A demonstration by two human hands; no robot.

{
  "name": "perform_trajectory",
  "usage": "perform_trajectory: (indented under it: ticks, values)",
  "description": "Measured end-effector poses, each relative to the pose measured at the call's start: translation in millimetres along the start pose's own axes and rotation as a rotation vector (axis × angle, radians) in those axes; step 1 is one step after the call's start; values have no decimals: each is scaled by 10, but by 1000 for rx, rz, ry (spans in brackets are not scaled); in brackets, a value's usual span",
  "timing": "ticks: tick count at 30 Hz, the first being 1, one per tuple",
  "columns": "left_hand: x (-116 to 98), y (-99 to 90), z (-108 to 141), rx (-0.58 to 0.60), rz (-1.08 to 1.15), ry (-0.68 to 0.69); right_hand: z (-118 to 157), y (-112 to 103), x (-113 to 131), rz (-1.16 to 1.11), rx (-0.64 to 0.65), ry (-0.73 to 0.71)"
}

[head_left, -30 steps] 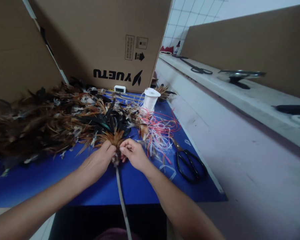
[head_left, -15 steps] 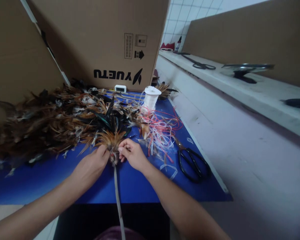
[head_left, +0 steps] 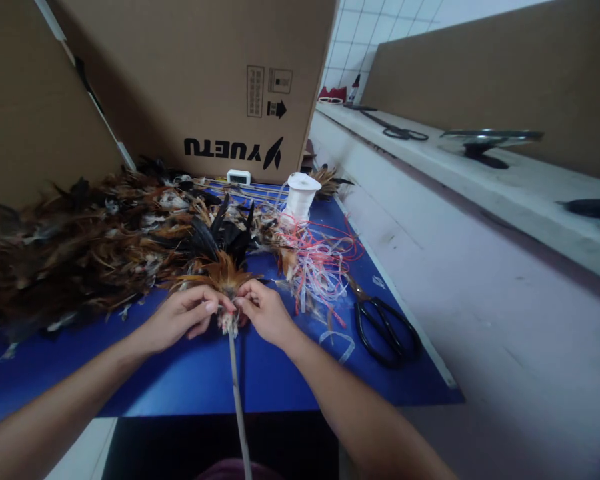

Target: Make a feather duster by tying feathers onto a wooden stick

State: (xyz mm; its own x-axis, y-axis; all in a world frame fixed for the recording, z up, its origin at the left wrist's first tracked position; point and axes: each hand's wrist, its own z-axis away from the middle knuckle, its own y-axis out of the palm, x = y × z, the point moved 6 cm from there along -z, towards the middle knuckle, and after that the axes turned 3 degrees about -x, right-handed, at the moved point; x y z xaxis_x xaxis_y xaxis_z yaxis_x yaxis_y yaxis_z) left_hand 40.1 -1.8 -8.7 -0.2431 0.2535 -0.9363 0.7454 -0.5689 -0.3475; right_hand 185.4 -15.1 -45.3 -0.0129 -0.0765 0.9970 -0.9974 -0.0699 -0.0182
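A bundle of brown and black feathers is gathered around the upper part of a thin stick, like a feather duster. The stick runs down past the table's front edge toward my body. My left hand is at the left of the bundle's base, its index finger reaching across to the binding and its thumb apart. On the other side, my right hand is closed in a pinch against the base. A thin pale strand shows at its fingertips. Pale quill ends poke out below the fingers.
A large feather pile covers the table's left and back. To the right lie tangled pink and white strings, a white spool and black-handled scissors. Cardboard stands behind; a white ledge runs along the right.
My left hand has loosened from its pinch and stretched its index finger over the binding toward the right hand. My right hand stays pinched beside the bundle.
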Motion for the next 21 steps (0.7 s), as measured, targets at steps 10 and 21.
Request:
perform_trajectory:
  ticks: [10, 21]
  values:
    - [79, 77, -214, -147, -256, 16, 26, -105, 111, -95, -131, -33]
    - [139, 122, -202, -180, -328, 6, 92, -160, 285, 112, -242, -152]
